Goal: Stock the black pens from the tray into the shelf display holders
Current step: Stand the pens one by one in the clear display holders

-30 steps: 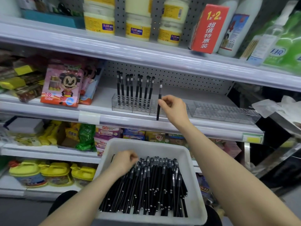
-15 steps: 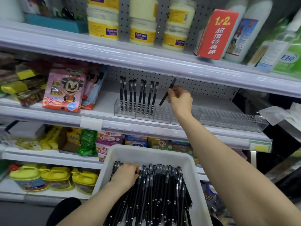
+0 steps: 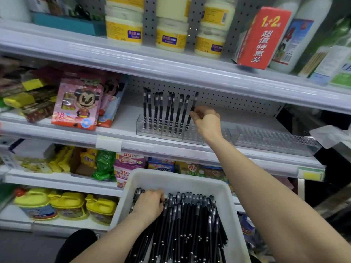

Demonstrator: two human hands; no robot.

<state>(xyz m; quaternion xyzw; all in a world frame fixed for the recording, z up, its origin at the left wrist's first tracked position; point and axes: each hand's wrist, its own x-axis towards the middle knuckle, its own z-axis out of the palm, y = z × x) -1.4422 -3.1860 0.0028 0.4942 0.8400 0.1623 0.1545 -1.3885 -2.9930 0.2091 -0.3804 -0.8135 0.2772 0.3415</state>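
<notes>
Shelf's clear holder [image 3: 150,132] has nine black pens [image 3: 161,111]; raised right hand [image 3: 206,121] pinches the ninth pen [image 3: 194,98]; lowered left hand [image 3: 150,204] grips tray pens [image 3: 190,224].

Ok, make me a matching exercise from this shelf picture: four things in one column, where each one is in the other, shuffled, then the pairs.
Column one
1. right hand
2. left hand
3. red box
4. clear display holders

Column two
A. on the top shelf, beside white bottles
B. in the white tray, among the loose black pens
C. on the middle shelf, right part unfilled
D. pinching a black pen at the holders

Pairs: 1-D, 2-B, 3-A, 4-C
</notes>
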